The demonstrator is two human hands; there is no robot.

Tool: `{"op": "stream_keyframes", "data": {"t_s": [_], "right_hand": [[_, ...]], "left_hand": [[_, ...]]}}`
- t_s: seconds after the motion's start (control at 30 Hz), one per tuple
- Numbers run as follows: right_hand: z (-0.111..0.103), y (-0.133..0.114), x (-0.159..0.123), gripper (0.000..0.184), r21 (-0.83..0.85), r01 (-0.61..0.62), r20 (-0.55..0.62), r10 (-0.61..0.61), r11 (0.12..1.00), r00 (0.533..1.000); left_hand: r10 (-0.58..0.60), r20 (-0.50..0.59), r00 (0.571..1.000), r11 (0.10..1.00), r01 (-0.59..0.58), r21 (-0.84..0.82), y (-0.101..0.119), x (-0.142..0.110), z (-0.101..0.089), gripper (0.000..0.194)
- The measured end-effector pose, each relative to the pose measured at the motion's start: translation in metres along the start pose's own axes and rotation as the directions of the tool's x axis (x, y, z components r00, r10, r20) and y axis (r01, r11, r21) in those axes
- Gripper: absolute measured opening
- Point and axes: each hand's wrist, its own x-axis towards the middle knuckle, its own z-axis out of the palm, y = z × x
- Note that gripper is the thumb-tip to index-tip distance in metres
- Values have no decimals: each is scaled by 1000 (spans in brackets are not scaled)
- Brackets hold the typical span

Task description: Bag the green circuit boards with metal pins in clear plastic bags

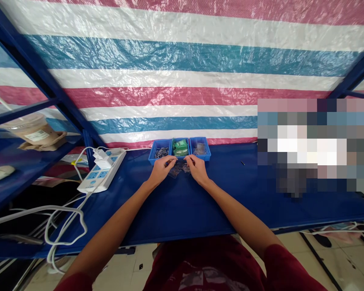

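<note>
In front of the blue bins, my left hand (162, 169) has thumb and fingertips pinched together; what they hold, if anything, is too small to make out. Facing it, my right hand (197, 169) is closed in a similar pinch, its contents also unclear. Small clear plastic bags (176, 170) with dark bits in them lie between and below the fingers. Just behind the hands stand three blue bins side by side. Dark and silvery screw-like pieces (161, 152) fill the left one, green packets (180, 148) the middle one, and clear bags (200, 148) the right one.
A white power strip (101, 173) with a plugged-in charger and loose white cables lies left on the blue table (176, 214). A small dark piece (242, 163) lies to the right. A drink cup (30, 127) and a mouse (0, 173) sit on the left shelf.
</note>
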Motion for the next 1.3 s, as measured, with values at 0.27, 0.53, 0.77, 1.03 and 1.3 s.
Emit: {"op": "stream_keyframes", "data": {"t_s": [0.27, 0.53, 0.77, 1.03, 1.3], "right_hand": [[2, 4, -1, 24, -62, 130, 79, -125, 990, 989], [4, 1, -2, 27, -23, 158, 125, -154, 987, 980], [6, 4, -1, 37, 188, -81, 108, 62, 979, 992], [7, 5, 0, 45, 3, -24, 118, 23, 1000, 993], [3, 5, 0, 46, -37, -8, 68, 11, 999, 998]], "left_hand": [[-9, 120, 993, 1000, 10, -8, 0, 0, -8, 38], [-98, 79, 992, 964, 114, -241, 4, 0, -4, 38], [-138, 20, 990, 925, 136, -354, 1, 1, 4, 37], [-135, -26, 990, 948, 122, -293, 3, 1, 4, 40], [192, -236, 953, 934, -103, 343, -5, 1, -14, 38]]}}
